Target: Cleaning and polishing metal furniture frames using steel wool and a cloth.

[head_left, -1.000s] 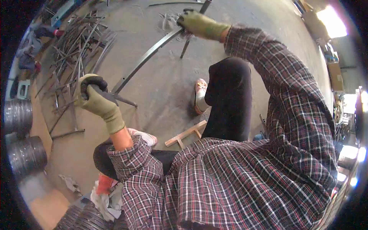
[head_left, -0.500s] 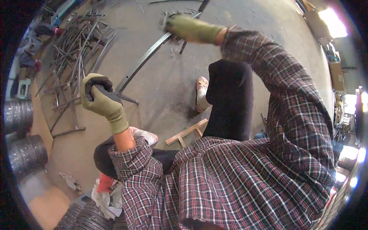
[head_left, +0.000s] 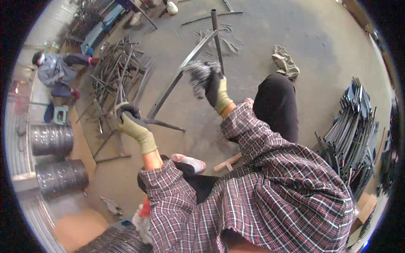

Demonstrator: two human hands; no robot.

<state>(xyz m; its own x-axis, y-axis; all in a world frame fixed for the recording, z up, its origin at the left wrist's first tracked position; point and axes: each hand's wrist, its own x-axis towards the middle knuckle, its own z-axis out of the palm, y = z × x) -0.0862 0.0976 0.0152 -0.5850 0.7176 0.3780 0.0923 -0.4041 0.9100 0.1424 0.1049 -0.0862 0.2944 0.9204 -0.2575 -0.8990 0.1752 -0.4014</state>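
Note:
A dark metal frame (head_left: pixel 167 92) slants away in front of me, a long bar with a crosspiece at each end. My left hand (head_left: pixel 134 125), in a green glove with dark palm and fingers, is closed around its near crosspiece. My right hand (head_left: pixel 217 93), in a matching glove, grips a crumpled silver-grey wad (head_left: pixel 198 77). That wad lies against or close over the upper part of the long bar; exact contact is hard to tell. Beyond it the bar looks brighter, up to the far crosspiece.
Left of the frame lies a heap of metal frames (head_left: pixel 122 69). A person (head_left: pixel 57 71) sits beyond it, near a pale stool (head_left: pixel 61 114). Black coils (head_left: pixel 61 178) line the left side. At right are stacked metal bars (head_left: pixel 352 126); a cloth (head_left: pixel 285 63) and wooden piece (head_left: pixel 228 162) lie on the floor.
My right hand has come back toward me along the bar from near its far end, with the wad. My left hand stays closed on the near end. The view has shifted.

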